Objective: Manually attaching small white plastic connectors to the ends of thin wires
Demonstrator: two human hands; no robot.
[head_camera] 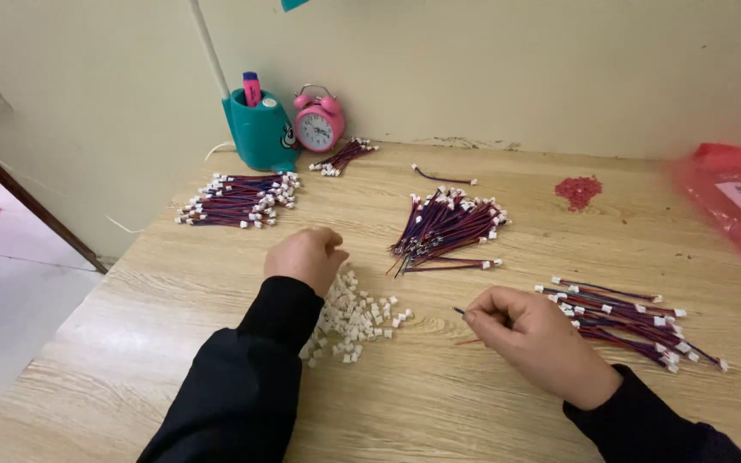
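Here, wire (460,312): thin red-and-dark lead, tip poking left from right hand (529,339), just off the table (173,343).
Right hand: fingers pressed together, pinching the wire, knuckles up.
Connector pile (355,319): small white housings, between both hands, touching the left wrist.
Left hand (306,257): curled loosely over pile's far edge; grip cannot be told.
Wire bundle (628,321): just right of right hand.

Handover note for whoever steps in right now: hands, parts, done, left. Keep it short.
Left hand: loosely closed over the pile of white connectors; what its grip holds is hidden.
Right hand: pinching a thin wire by its end.
Wire bundles: centre, right, far left, small one by the pink clock.
Done: many wires already carry white ends.
Left: the loose connectors.
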